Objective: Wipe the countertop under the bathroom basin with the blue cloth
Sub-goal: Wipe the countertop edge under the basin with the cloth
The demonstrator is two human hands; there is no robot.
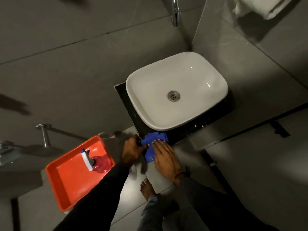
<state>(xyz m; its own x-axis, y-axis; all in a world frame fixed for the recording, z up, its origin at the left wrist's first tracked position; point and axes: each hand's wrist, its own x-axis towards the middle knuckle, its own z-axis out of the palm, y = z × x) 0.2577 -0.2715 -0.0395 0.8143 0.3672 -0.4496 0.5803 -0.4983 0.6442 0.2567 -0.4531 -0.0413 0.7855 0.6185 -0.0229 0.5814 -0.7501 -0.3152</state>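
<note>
Head view
Countertop (191,130): black slab, mostly covered by the white basin (176,90); only narrow strips show along its left and lower edges.
Blue cloth (152,145): lower centre of the frame, at the slab's lower-left corner, overhanging the edge; long axis runs lower left to upper right.
Left hand (132,150): fingers curled, pinching the cloth's left end.
Right hand (165,158): fingers extended, resting flat on the cloth.
Orange tray (55,170): lower left, holding a spray bottle (93,161).
</note>
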